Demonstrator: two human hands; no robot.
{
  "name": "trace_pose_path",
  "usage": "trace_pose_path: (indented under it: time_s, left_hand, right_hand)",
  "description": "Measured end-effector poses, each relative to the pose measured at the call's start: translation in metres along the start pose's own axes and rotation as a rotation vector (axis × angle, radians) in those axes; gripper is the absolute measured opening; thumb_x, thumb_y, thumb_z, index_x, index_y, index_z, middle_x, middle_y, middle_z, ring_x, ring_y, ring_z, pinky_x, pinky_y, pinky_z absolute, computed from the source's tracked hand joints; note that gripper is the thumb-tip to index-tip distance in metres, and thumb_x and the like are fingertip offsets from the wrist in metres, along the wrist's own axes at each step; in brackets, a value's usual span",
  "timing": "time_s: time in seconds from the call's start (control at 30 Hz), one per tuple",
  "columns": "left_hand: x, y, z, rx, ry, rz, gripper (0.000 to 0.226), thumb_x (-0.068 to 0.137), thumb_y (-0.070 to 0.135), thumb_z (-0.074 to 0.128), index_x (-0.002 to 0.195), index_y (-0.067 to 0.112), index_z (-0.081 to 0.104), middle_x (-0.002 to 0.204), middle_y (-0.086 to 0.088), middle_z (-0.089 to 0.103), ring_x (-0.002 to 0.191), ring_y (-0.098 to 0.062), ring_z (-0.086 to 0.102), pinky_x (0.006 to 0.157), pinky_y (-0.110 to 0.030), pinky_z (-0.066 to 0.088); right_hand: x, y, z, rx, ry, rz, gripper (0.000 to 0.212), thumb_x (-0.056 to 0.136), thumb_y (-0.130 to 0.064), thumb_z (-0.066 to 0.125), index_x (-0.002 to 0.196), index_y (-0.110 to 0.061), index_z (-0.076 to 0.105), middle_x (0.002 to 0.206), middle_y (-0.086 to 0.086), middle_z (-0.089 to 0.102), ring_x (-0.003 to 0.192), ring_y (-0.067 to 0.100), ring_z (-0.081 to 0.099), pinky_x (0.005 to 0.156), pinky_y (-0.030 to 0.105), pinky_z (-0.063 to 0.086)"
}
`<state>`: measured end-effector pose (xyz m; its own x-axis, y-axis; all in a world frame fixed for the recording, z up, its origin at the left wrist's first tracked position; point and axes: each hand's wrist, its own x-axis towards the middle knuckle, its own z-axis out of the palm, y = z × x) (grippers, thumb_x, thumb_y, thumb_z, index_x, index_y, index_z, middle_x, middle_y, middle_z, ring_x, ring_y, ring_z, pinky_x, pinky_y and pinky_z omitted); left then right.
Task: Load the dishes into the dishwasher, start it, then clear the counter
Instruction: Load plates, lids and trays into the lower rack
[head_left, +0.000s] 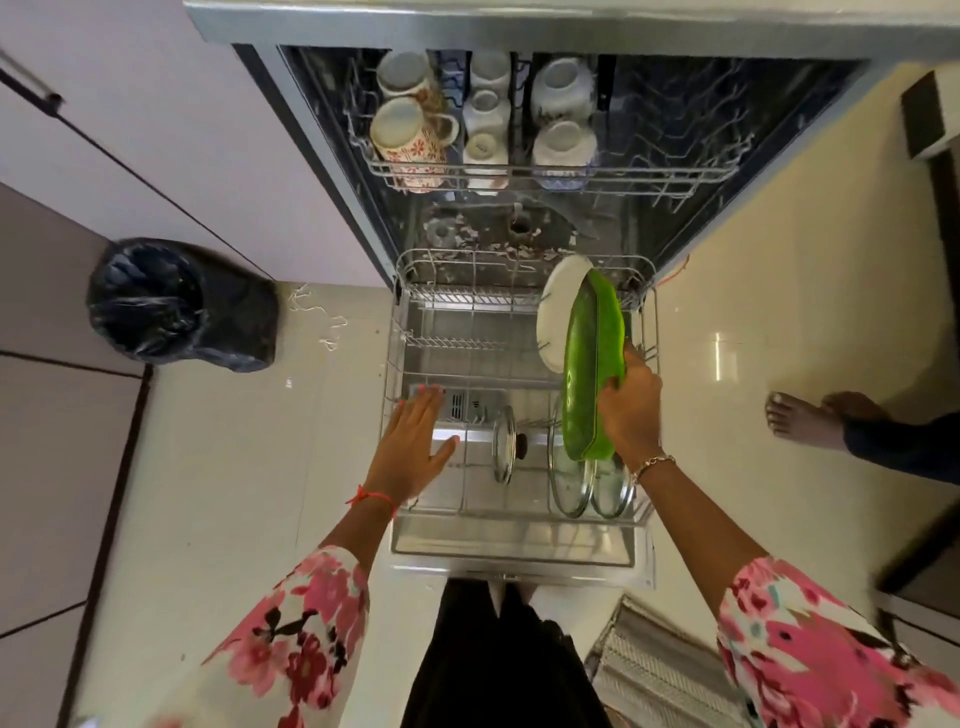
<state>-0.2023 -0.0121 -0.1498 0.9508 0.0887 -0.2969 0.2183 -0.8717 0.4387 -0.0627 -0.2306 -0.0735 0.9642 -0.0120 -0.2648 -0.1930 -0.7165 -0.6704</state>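
Two racks stand out from the open dishwasher (322, 171). The upper rack (649, 179) carries mugs (410, 135) upside down on its left half. The lower rack (395, 364) is drawn right out over the floor, and a bin (171, 306) sits well off to the left. In the lower rack's right side a green dish (592, 364) stands on edge, leaning just in front of a white plate (553, 317). Glass lids (571, 483) are slotted upright nearer the person, and a smaller lid (504, 444) stands to their left.

The dish looks to be going in rather than seated, so loading is well short of done. The main risk, as I judge it, is the dish knocking the white plate behind it or dropping onto the glass lids below if it is let go before its bottom edge sits between the prongs. Its long shape may also tip sideways in a slot meant for round plates. The rack could roll if pushed unevenly.

The right hand (628, 410) is clamped on the dish, its fingers curled over the near rim and the thumb behind. The left hand (415, 441) holds nothing. Its fingers are straight and spread over the rack's left edge, and I cannot tell whether the tips touch the wire.
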Motion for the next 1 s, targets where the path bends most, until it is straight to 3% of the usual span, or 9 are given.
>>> trace_pose_path:
  time_s: [0.07,0.17,0.3,0.4,0.6,0.77,0.87,0.93,1.0]
  left_hand:
    - [0.033,-0.024,0.008,0.027,0.016,0.01,0.079,0.084,0.059,0.015,0.147,0.01,0.019,0.152,-0.003,0.003,0.142,-0.018,0.0,0.114,-0.031,-0.003]
    - [0.079,-0.059,0.018,0.049,0.059,-0.012,0.072,0.091,0.052,0.029,0.146,0.008,0.017,0.152,-0.003,0.003,0.141,-0.017,-0.001,0.114,-0.032,-0.002]
    - [0.131,-0.108,0.038,0.116,0.095,-0.014,0.064,0.094,0.033,0.047,0.145,0.003,0.023,0.154,-0.014,0.017,0.142,-0.022,0.006,0.114,-0.035,0.004]
    - [0.159,-0.137,0.057,0.147,0.076,-0.016,0.068,0.09,0.024,0.057,0.145,0.002,0.023,0.154,-0.016,0.014,0.142,-0.024,0.006,0.114,-0.036,0.005]
    - [0.187,-0.163,0.088,0.145,0.066,-0.066,0.077,0.088,0.014,0.059,0.144,-0.006,0.011,0.154,-0.02,0.003,0.142,-0.03,0.002,0.114,-0.038,0.01]
    - [0.198,-0.177,0.106,0.126,0.099,-0.117,0.074,0.084,-0.009,0.05,0.143,-0.012,0.006,0.152,-0.026,-0.001,0.142,-0.035,0.001,0.112,-0.035,0.009]
    - [0.197,-0.181,0.111,0.113,0.116,-0.102,0.075,0.076,-0.023,0.044,0.141,-0.014,0.007,0.151,-0.028,0.001,0.141,-0.04,0.004,0.107,-0.037,0.026]
    - [0.196,-0.183,0.112,0.104,0.114,-0.074,0.08,0.069,-0.03,0.042,0.14,-0.015,0.009,0.15,-0.03,0.003,0.139,-0.042,0.007,0.095,-0.04,0.044]
    - [0.194,-0.185,0.113,0.111,0.089,-0.055,0.084,0.066,-0.032,0.041,0.141,-0.014,0.008,0.151,-0.029,0.002,0.137,-0.041,0.006,0.082,-0.038,0.052]
  right_hand:
    - [0.028,0.005,0.027,-0.006,0.02,-0.015,0.04,0.083,0.012,0.041,0.12,0.001,0.055,0.08,0.011,0.059,0.064,0.021,0.054,0.051,0.018,0.044]
    - [0.067,0.014,0.067,-0.061,0.003,-0.032,0.036,0.087,0.005,0.044,0.121,0.004,0.053,0.081,0.02,0.063,0.073,0.035,0.063,0.062,0.04,0.055]
    - [0.109,0.024,0.111,-0.199,-0.034,-0.021,0.052,0.091,0.001,0.039,0.142,-0.008,0.034,0.091,0.022,0.063,0.084,0.036,0.063,0.074,0.046,0.053]
    - [0.136,0.037,0.143,-0.203,-0.044,-0.008,0.061,0.089,0.002,0.037,0.147,-0.014,0.025,0.099,0.025,0.063,0.088,0.041,0.061,0.078,0.051,0.052]
    - [0.16,0.058,0.177,-0.285,-0.059,-0.016,0.06,0.088,0.003,0.038,0.145,-0.011,0.027,0.102,0.024,0.062,0.099,0.039,0.055,0.081,0.043,0.044]
    - [0.167,0.068,0.195,-0.316,-0.076,0.02,0.058,0.091,-0.002,0.039,0.146,-0.012,0.024,0.107,0.022,0.059,0.104,0.037,0.053,0.085,0.042,0.042]
    - [0.171,0.075,0.205,-0.344,-0.066,0.039,0.058,0.091,-0.002,0.039,0.146,-0.01,0.024,0.105,0.022,0.061,0.102,0.037,0.055,0.083,0.042,0.042]
    - [0.172,0.081,0.215,-0.35,-0.062,0.018,0.06,0.09,-0.003,0.039,0.147,-0.013,0.023,0.102,0.022,0.063,0.098,0.037,0.056,0.08,0.043,0.044]
    - [0.174,0.086,0.223,-0.366,-0.063,0.008,0.061,0.091,-0.003,0.039,0.148,-0.015,0.021,0.101,0.021,0.064,0.096,0.036,0.057,0.079,0.043,0.044]
